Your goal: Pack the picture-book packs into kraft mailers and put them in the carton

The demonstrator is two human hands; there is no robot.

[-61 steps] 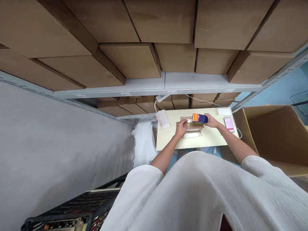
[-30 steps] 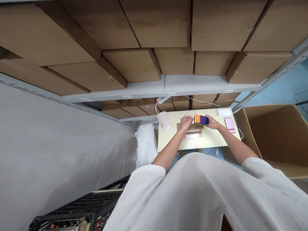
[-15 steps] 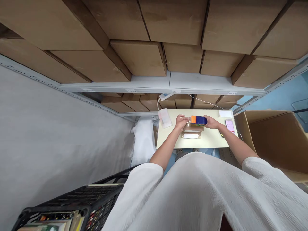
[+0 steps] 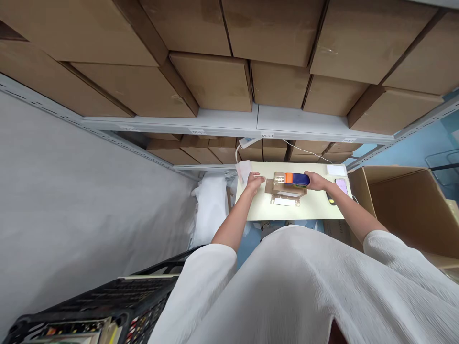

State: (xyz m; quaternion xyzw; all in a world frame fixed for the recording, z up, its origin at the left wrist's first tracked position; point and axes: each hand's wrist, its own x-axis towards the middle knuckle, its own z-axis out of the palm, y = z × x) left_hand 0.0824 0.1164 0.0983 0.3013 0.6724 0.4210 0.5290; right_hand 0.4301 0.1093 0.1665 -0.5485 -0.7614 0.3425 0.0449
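Observation:
A small brown cardboard parcel [image 4: 285, 190] lies on a pale yellow table [image 4: 315, 208]. My right hand [image 4: 316, 180] grips an orange and blue tape dispenser [image 4: 297, 179] over the parcel's far edge. My left hand [image 4: 254, 182] is off to the left of the parcel, fingers resting on a translucent white packet [image 4: 244, 170] at the table's left edge. A white label strip [image 4: 284, 201] shows on the parcel's near side.
A phone [image 4: 341, 186] and a white card [image 4: 336, 170] lie at the table's right. A large open cardboard box [image 4: 405, 210] stands to the right. Shelves of brown boxes [image 4: 215, 81] rise behind. A black crate [image 4: 107, 306] sits at lower left, white bags [image 4: 211, 210] beside the table.
My left hand has left the parcel and moved left onto the white packet. My right hand with the tape dispenser has stayed over the parcel.

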